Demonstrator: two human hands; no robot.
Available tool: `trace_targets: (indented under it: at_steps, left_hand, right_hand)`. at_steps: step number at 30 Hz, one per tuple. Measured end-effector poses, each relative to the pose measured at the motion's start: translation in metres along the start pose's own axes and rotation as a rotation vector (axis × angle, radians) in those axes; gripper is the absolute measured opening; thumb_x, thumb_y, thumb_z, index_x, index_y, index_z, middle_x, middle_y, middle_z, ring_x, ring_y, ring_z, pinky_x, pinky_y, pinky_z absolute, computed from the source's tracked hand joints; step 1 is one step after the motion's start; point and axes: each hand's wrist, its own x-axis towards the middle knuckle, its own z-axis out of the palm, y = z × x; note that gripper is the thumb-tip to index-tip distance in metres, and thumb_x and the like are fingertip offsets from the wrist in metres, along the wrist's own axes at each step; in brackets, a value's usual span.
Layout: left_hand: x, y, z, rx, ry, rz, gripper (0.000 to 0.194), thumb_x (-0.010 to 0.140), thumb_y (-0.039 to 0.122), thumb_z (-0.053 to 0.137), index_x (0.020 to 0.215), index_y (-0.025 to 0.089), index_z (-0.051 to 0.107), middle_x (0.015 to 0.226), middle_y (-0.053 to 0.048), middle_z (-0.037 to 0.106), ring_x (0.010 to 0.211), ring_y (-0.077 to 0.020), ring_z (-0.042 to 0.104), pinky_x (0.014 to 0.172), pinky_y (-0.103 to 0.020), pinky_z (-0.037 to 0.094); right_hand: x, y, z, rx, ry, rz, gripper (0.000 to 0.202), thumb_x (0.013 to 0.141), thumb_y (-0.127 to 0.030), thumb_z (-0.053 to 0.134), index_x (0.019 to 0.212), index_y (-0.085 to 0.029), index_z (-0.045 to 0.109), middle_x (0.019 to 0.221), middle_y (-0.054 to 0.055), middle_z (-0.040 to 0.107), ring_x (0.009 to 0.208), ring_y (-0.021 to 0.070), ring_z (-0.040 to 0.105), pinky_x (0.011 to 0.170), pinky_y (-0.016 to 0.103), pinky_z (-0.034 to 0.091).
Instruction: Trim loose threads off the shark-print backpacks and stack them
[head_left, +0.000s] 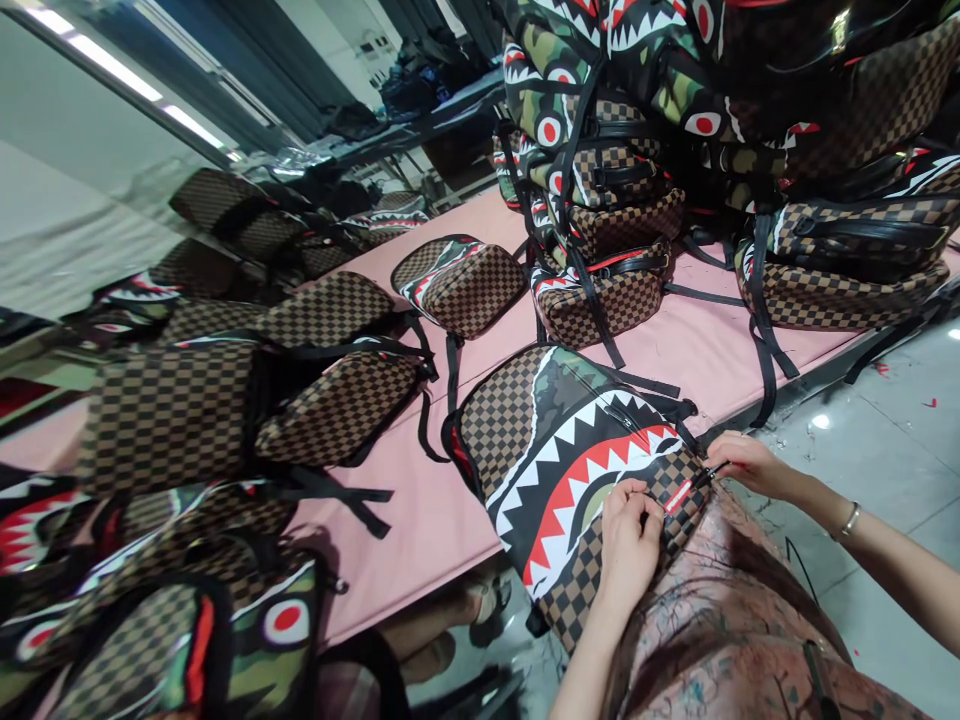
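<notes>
A brown checkered backpack [577, 470] with a shark-mouth print leans between the pink table's edge and my lap. My left hand [632, 530] rests on its front, near the red label [677, 496], with fingers curled; what they hold, if anything, is hidden. At the bag's right edge, my right hand [742, 465] pinches a small dark tool or zipper part [716, 468], too small to name. A bracelet circles my right wrist.
The pink table [465, 520] runs diagonally. Tall stacks of similar bags [622, 220] stand at the back right, and more bags [172, 410] lie on the left. Loose black straps [360, 495] spread on the table. Below its edge, a person's foot [491, 605] shows.
</notes>
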Motion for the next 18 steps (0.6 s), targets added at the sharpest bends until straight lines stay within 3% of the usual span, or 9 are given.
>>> trace_targets:
  at_steps: [11,18]
  left_hand:
    - [-0.001,-0.003,0.000,-0.021,0.001,0.002,0.014,0.077,0.010,0.048,0.067,0.018,0.054,0.105,-0.006,0.051,0.102,-0.0206,0.047,0.091,-0.039,0.036]
    - [0.000,-0.008,0.001,-0.035,0.012,0.044,0.014,0.076,0.009,0.049,0.066,0.018,0.053,0.103,-0.006,0.051,0.100,-0.0206,0.047,0.090,-0.039,0.036]
  right_hand:
    - [0.012,-0.005,0.001,-0.010,-0.057,-0.108,0.018,0.089,-0.031,0.047,0.096,-0.022,0.060,0.085,0.006,0.064,0.083,0.0174,0.058,0.076,0.032,0.044]
    - [0.016,-0.009,0.002,-0.031,-0.061,-0.095,0.013,0.087,-0.027,0.051,0.093,-0.022,0.061,0.084,0.005,0.064,0.083,0.0166,0.058,0.075,0.032,0.045]
